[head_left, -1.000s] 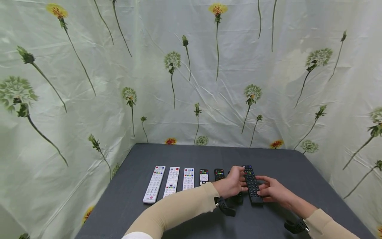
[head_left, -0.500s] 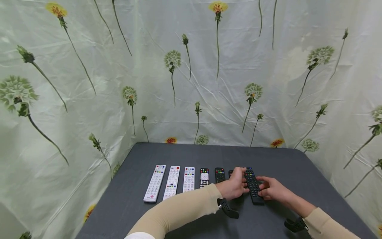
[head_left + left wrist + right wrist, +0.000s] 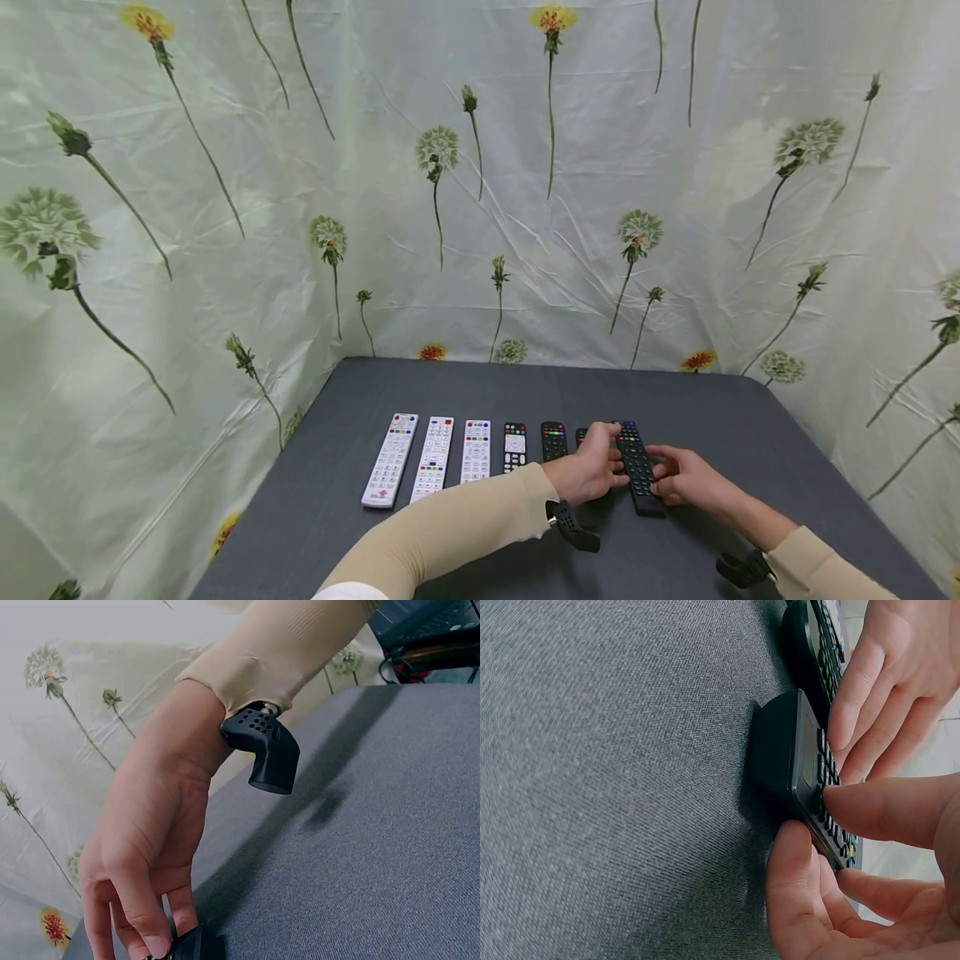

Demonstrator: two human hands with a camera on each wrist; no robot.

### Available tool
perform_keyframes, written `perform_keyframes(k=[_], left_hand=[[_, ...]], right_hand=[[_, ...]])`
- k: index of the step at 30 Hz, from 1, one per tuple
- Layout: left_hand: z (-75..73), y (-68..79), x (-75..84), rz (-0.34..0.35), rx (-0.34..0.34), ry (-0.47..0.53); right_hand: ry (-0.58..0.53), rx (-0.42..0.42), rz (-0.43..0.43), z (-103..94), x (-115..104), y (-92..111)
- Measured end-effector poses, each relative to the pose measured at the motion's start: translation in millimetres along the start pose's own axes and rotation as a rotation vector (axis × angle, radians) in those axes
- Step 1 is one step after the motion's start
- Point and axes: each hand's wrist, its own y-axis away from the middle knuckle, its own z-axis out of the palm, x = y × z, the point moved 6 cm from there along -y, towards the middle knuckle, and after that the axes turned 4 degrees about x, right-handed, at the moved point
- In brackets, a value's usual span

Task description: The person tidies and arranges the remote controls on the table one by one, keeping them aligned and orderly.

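Note:
A black remote control (image 3: pixel 638 468) lies at the right end of a row on the dark table, its keys facing up. My right hand (image 3: pixel 693 478) pinches its near right part: in the right wrist view the thumb rests on the keys and the fingers lie against the side edge. My left hand (image 3: pixel 588 468) touches the remote's left side with fairly straight fingers, as the right wrist view shows. In the left wrist view the left fingertips reach down to a dark edge cut off by the frame. The left hand covers most of the neighbouring black remote (image 3: pixel 580 435).
Three white remotes (image 3: pixel 391 460) lie side by side at the left of the row. Right of them are a black remote with white keys (image 3: pixel 515 446) and another black remote (image 3: pixel 554 440). A flowered curtain (image 3: pixel 480 208) surrounds the table (image 3: pixel 465 392).
The right-hand black remote has slid slightly towards me with both hands on it. My left hand has shifted a little rightwards and nearer, covering the neighbouring remote's near end.

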Motion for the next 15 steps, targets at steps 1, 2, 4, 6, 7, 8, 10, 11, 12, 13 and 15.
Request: perform_keyframes(k=[1,2,4,6,7,8,10,11,12,13,15], left_hand=[[0.0,-0.2,-0.2,-0.001,-0.005,-0.002],[-0.1,-0.3,-0.3,-0.001,-0.010,-0.004],[-0.4,-0.6,-0.5,0.000,-0.018,-0.009],[-0.3,-1.1,-1.0,0.000,-0.024,-0.015],[-0.3,-1.2,-1.3,0.000,-0.026,-0.017],[-0.3,-1.3,-1.5,0.000,-0.027,-0.018],[-0.3,-1.6,-1.9,0.002,-0.029,-0.018],[-0.3,-1.7,-2.1,0.002,-0.027,-0.018],[-0.1,-1.7,-2.2,0.002,-0.027,-0.017],[-0.1,-1.5,-2.2,0.002,-0.026,-0.016],[-0.1,-1.3,-2.5,0.002,-0.024,-0.016]], right_hand=[[0.001,0.003,0.000,0.0,0.0,0.3],[0.001,0.006,0.000,0.1,0.1,0.6],[0.004,0.009,-0.002,-0.1,0.3,0.9],[0.005,0.013,-0.001,-0.3,0.7,0.7],[0.006,0.012,0.000,-0.3,1.1,0.4],[0.006,0.012,0.002,-0.2,1.5,0.2],[0.006,0.011,0.004,-0.2,2.1,-0.8],[0.006,0.012,0.006,-0.2,2.5,-1.2],[0.008,0.012,0.005,-0.2,2.9,-1.7],[0.009,0.012,0.005,-0.3,3.1,-2.0],[0.008,0.009,0.002,-0.3,3.4,-2.1]])
